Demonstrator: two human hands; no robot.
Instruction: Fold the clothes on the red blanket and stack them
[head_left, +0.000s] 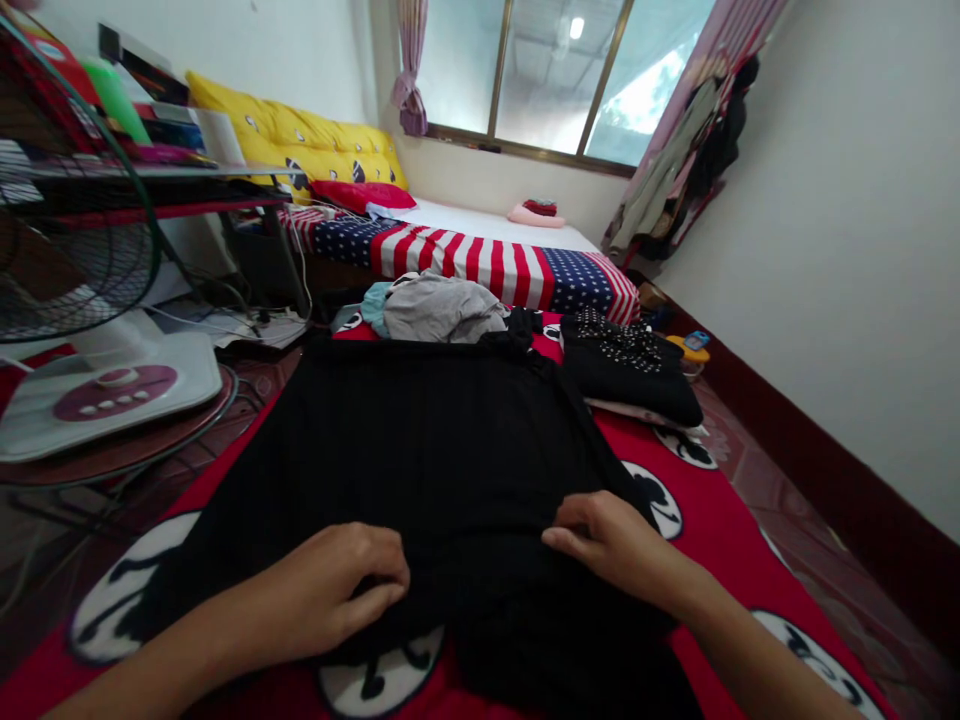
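Observation:
A large black garment [427, 440] lies spread over a red cloth with white round patterns [720, 560]. Its near end splits into two parts like legs. My left hand [352, 580] rests on the near left part of the garment, fingers curled and the thumb drawn up to them in a pinch on the fabric. On the right side of the garment, my right hand [611, 545] has its fingers bent and its thumb close to them, also at the fabric. Both fingertip contacts are partly hidden. Slight creases run across the garment between the hands.
Beyond the garment lies a heap of grey clothing [442, 308]. At right sits a stack of folded dark clothes [626, 375]. A fan [112, 390] stands on a round stool at left, near a cluttered desk [225, 175]. A bed [480, 255] is behind.

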